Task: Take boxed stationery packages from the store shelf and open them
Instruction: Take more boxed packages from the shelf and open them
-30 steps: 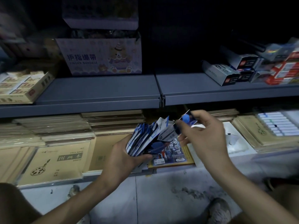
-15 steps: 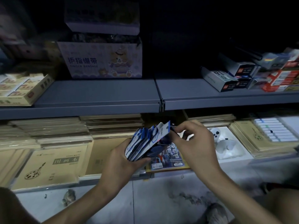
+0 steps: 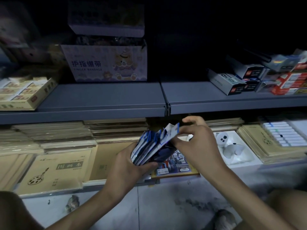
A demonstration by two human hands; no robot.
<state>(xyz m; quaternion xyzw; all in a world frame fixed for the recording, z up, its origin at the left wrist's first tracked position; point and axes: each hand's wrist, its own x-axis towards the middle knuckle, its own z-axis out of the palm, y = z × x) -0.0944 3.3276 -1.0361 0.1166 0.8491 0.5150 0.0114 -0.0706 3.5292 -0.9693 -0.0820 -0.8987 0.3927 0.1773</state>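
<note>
Shelf (image 3: 99,98) bg: L grip (image 3: 127,165) holds blue packs (image 3: 149,146), R grip (image 3: 197,146) pinches 1.

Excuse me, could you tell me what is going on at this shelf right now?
A person is working in front of a store shelf. The left hand grips a fanned stack of blue-and-white packets, held above the lower shelf's drawing books. The right hand pinches the top corner of the outermost packet, apparently to pull it free or open it. A bandage box sits untouched on the upper shelf.
</note>
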